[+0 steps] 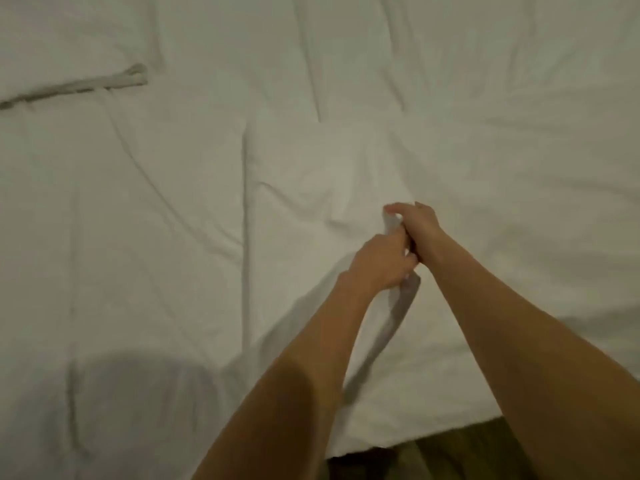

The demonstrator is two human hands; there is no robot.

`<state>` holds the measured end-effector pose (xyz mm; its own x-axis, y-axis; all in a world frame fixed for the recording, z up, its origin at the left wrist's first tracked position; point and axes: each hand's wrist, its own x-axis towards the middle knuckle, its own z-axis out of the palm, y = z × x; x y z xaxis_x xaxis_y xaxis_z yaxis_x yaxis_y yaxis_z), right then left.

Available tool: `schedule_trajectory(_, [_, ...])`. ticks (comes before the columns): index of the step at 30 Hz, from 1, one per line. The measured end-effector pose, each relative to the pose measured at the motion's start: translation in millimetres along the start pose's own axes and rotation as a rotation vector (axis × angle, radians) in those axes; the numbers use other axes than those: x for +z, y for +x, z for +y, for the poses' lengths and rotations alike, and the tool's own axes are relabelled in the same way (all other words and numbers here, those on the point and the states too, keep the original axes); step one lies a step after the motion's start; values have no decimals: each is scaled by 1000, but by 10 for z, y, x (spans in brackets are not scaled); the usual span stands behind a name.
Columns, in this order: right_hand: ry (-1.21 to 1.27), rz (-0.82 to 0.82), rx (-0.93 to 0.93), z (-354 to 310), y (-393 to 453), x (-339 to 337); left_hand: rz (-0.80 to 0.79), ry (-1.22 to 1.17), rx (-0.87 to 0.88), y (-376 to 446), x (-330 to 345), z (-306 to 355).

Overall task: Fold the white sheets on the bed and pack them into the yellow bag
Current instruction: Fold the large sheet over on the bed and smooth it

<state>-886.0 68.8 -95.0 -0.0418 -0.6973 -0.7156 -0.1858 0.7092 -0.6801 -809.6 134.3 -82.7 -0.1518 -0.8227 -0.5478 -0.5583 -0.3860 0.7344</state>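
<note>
Two bare hands meet over the near half of the bed (519, 116), both gripping one gathered strip of white sheet (398, 310). The right hand (420, 225) is the farther one, its fingers (398, 207) curled round the top of the bunched cloth, a small white tuft showing just under the thumb. The left hand (379, 259) sits just below and touching it, fingers wrapped round the same strip, which hangs down from that fist as a narrow, shadowed band between the two forearms toward the bed's near edge. Around the hands the rest of the white cloth lies spread and wrinkled, with a long straight crease (246, 237) running from the middle of the bed toward the near edge, left of the hands. Toward the far left corner a folded or rolled hem (79, 86) forms a grey ridge well apart from the hands. At the near edge, right of centre, the cloth ends and a dark strip of floor (460, 448) shows beneath. A soft shadow falls on the near left part of the bed.
</note>
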Motion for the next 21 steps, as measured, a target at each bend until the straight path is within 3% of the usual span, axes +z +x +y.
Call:
schedule_trajectory(2, [-60,47,8,140,186,-239,-122,-70,-46,119,230,36])
schedule_trajectory(4, [-91,5,16,285,401,-393,-133,-181,-77,161,337,-47])
schedule_trajectory(6, [-77,-29,41,340,550,-450,64,-271,-120,149,286,-238])
schedule_trajectory(9, [-66,-86,61,226,726,-402,540,-264,-201,86,-50,-651])
schedule_trajectory(12, [-97,-111,5,42,894,-297,729,-217,-338,51,-490,-985])
schedule_trajectory(16, [-163,-89,-48,-92,1086,-175,705,-83,-448,192,-896,-1195])
schedule_trajectory(21, [-187,-40,-73,-258,1379,15,582,161,-340,646,-1232,-1277])
